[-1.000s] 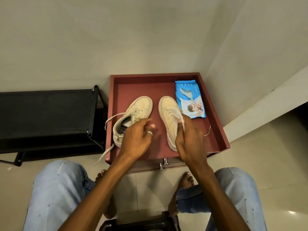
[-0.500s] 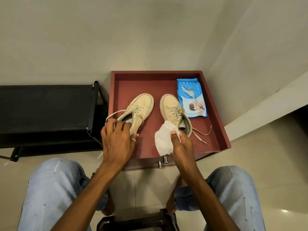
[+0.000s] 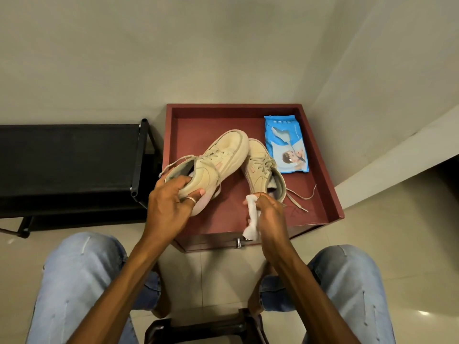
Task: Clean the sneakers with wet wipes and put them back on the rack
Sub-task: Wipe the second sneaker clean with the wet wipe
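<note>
Grips one beige sneaker by the heel with the left hand; fingers curled under the sole, thumb over the collar, a ring on one finger; holds it raised above the red tray, rolled partly onto its side, toe pointing away and overlapping the toe of the second sneaker.

Pinches a crumpled white wet wipe in the right hand, fingers closed round it; hand just beside the heel of the second sneaker, above the tray's near edge; cannot tell whether touching that heel.

Second sneaker flat on the tray floor, sole down, toe away; laces undone, trailing to the right across the tray.

Blue wipes pack flat in the tray's far right corner, flap peeled open, just beside the second sneaker's toe.

Tray against the wall corner, with a small metal knob on the front face below it.

Black shoe rack to the left, just beside the tray, along the same wall.

Below the hands, knees in light blue jeans on either side; bare feet on the pale tiled floor; dark stool at the bottom edge.
</note>
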Tool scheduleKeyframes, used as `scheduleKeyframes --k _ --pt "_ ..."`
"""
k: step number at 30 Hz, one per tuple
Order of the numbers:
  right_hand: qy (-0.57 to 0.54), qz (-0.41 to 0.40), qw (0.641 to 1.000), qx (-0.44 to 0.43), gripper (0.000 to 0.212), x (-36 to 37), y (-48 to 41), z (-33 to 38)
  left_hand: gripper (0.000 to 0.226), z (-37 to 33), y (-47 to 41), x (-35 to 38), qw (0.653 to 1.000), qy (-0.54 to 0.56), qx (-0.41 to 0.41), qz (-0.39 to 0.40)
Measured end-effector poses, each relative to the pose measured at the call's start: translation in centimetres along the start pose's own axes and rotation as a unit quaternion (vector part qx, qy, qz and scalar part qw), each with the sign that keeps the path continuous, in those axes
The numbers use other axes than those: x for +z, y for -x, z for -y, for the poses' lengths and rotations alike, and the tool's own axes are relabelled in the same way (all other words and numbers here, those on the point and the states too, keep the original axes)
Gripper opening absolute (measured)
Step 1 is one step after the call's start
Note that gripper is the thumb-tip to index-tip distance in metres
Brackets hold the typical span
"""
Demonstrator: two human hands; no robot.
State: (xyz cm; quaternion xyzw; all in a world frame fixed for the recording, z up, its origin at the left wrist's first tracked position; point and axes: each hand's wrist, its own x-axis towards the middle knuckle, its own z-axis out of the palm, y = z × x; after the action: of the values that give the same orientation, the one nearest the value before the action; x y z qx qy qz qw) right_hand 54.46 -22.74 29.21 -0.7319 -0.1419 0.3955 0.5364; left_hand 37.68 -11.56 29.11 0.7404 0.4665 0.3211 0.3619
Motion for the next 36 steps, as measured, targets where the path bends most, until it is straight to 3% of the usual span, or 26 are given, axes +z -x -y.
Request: scheduleKeyframes --k 3,6,7,10,17,23,29,36 --pt "-0.012 0.023 1.000 0.011 0.012 0.9 0.1 0.0 0.031 -1.0 0.3 -2.2 0.994 0.089 -0.044 0.046" --pt "-0.014 0.121 0.993 0.011 0.054 1.2 0.9 0.4 0.035 -2.0 0.9 -3.7 0.984 0.143 -0.059 0.084" --pt "-0.025 0.147 0.989 0.024 0.059 1.3 1.2 0.4 0.037 -2.1 1.0 -4.0 0.983 0.150 -0.058 0.093" --pt "-0.017 0.194 0.980 0.041 0.043 1.6 2.1 1.0 0.041 -2.1 0.9 -4.5 0.980 0.161 -0.045 0.112" --pt "0.069 0.195 0.978 -0.027 0.008 -1.3 3.8 5.2 0.041 -0.7 0.0 -6.0 0.981 0.154 -0.039 0.113" --pt "0.085 0.215 0.966 -0.116 0.019 -4.9 3.4 14.5 0.034 0.2 0.1 -6.1 0.985 0.091 -0.004 0.148" --pt "0.308 0.139 0.894 -0.293 0.011 -2.2 -0.2 21.3 0.028 0.7 0.1 -5.4 0.976 0.079 0.009 0.203" --pt "0.410 0.121 0.847 -0.316 0.017 2.9 -7.2 15.7 0.028 1.2 0.2 -5.2 0.971 0.078 0.001 0.228"
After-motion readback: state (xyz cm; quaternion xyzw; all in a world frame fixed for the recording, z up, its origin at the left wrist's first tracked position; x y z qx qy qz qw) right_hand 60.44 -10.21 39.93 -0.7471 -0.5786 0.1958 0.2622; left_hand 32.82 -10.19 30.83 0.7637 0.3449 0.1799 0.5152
